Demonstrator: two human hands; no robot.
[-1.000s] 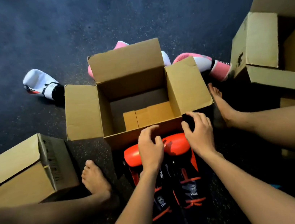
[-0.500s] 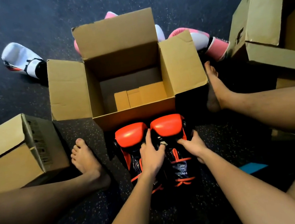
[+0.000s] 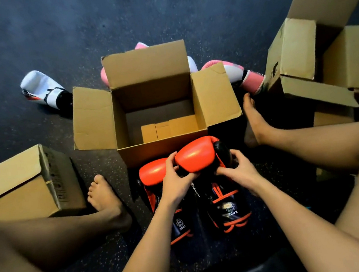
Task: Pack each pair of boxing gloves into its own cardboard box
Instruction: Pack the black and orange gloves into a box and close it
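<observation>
Two orange-and-black boxing gloves lie on the dark floor just in front of an open cardboard box. My left hand and my right hand both grip the right glove, whose padded end is raised toward the box's near wall. The left glove stays flat beside it. The box holds only folded inner flaps at its bottom. A pink-and-white glove lies behind the box at right, another pink one is mostly hidden behind it, and a white glove lies at back left.
A closed cardboard box sits at the left by my left foot. Open stacked boxes stand at the right, near my right foot. My legs frame the work area on both sides.
Both hands slid back from the box edge onto the gloves. They now grip the right orange glove, and its padded end has lifted off the floor.
</observation>
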